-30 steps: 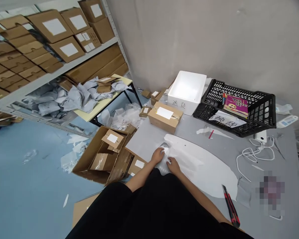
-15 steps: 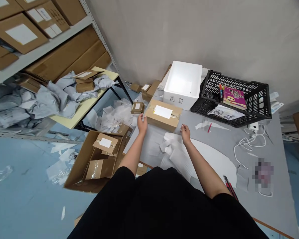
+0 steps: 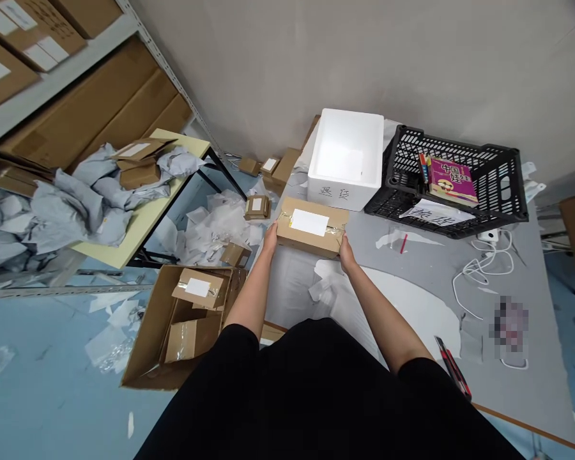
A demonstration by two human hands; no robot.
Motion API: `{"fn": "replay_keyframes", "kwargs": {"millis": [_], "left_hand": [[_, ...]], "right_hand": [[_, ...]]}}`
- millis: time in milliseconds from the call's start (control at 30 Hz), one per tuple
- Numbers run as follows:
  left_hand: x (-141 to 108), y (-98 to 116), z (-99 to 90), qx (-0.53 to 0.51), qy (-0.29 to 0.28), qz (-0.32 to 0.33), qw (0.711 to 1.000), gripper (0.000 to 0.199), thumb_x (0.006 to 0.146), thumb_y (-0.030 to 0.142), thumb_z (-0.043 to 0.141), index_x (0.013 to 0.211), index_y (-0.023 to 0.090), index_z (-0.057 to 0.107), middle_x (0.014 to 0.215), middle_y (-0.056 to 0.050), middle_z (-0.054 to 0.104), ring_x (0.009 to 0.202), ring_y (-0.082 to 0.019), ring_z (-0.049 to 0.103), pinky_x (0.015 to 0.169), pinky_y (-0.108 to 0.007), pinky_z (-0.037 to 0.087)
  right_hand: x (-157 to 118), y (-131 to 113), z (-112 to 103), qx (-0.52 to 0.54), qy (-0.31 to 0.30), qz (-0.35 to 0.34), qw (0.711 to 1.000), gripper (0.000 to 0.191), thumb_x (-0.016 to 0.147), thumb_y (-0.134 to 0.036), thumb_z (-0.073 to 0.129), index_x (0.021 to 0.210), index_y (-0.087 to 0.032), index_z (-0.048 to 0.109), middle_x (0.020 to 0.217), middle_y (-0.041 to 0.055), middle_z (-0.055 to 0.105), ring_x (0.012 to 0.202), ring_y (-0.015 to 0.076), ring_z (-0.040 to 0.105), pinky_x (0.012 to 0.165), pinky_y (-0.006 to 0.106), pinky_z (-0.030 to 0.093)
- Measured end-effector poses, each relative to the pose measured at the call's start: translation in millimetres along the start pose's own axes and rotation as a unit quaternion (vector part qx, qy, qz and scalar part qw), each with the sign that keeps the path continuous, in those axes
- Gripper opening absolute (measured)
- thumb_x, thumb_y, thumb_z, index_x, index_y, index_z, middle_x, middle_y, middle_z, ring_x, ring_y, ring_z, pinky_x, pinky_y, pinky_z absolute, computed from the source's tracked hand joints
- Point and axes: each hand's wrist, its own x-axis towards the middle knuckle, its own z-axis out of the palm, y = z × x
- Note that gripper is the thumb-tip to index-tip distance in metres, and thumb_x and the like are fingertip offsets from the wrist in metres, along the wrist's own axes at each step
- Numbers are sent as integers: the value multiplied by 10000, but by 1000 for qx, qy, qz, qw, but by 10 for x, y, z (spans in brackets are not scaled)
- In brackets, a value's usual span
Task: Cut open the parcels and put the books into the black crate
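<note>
change: both hands now meet the taped cardboard box [image 3: 312,240]. the left hand [image 3: 270,240] is at its 9 o'clock end, the right hand [image 3: 347,255] at its 4 o'clock corner. reading: handling passes from the crumpled white film [image 3: 338,291] to the box, and the two-ended hold probably keeps it steady.

fingers: left set bent against the box end, right set closed about the near corner; the box is between them. undersides hidden, so cannot tell how far the fingertips reach beneath, nor whether the box is off the grey table [image 3: 522,399].

position (clock centre = box): box lies label up, white label [image 3: 309,222] facing the camera. white foam bin [image 3: 358,197] just beside at 1 o'clock; black crate further out towards 2; film near at 5; red-and-black cutter [image 3: 453,369] well apart at 4; open carton [image 3: 141,345] below at 8.

against earlier frames: a second ago both hands are at the film by the body; half a second ago they stand apart, one each side of the box, not touching. now the gap is closed. film lies with no hand on it. box keeps its place by the bin, as near as can be judged.
</note>
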Motion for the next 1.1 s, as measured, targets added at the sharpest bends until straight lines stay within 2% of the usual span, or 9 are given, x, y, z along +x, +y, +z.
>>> {"fn": "replay_keyframes", "kwargs": {"millis": [100,267,367,467,600,733,967,1100], "left_hand": [[-114,13,-1,1,10,-7,1000,450,991,443,478,1297,182,681,1345,-73,683,1294,-230,608,1108,-369,465],[-354,137,32,9,13,2,1000,468,1010,432,449,1336,169,658,1344,-66,683,1304,-229,602,1101,-344,476],[-510,236,83,-20,-3,15,1000,463,1009,420,461,1341,162,655,1346,-59,681,1308,-233,598,1105,-354,476],[-707,327,194,-39,-16,35,999,455,1004,426,486,1339,167,655,1369,-55,667,1323,-240,582,1109,-365,472],[-1111,387,456,-19,-47,69,996,488,1010,472,473,1358,172,639,1391,-56,651,1341,-246,564,1101,-358,472],[-1667,320,815,16,-78,107,991,497,1026,479,434,1374,182,629,1430,-55,622,1378,-247,530,1140,-361,430],[-2686,-65,1525,25,-127,90,987,486,1025,484,423,1366,213,639,1455,-45,601,1401,-244,510,1166,-378,401],[-3191,-302,1880,28,-138,81,987,475,1023,477,424,1355,221,648,1464,-35,593,1421,-238,488,1191,-379,374]], "right_hand": [[14,-7,-1,25,30,45,998,601,921,-679,310,1227,-268,626,1188,23,699,1106,178,642,938,326,534],[-45,-109,-131,15,21,25,999,582,892,-703,366,1169,-279,651,1210,15,694,1138,195,627,925,339,539],[-143,-240,-268,19,28,22,999,563,896,-699,377,1163,-288,654,1210,11,693,1145,201,621,924,338,527],[-273,-405,-494,27,51,43,997,544,911,-677,379,1161,-277,650,1144,21,710,1097,209,633,907,353,522],[-505,-549,-983,44,69,40,996,533,910,-679,394,1123,-264,652,1051,30,725,1011,215,657,854,358,525],[-822,-515,-1628,62,90,34,993,516,896,-676,437,1097,-258,661,1011,33,733,968,213,671,822,338,521],[-1460,-211,-2802,65,141,99,983,480,906,-616,448,1111,-245,675,982,36,752,913,199,676,770,301,507],[-1778,-26,-3344,76,153,97,981,460,905,-598,444,1111,-254,669,986,24,756,912,194,679,753,286,503]]}}
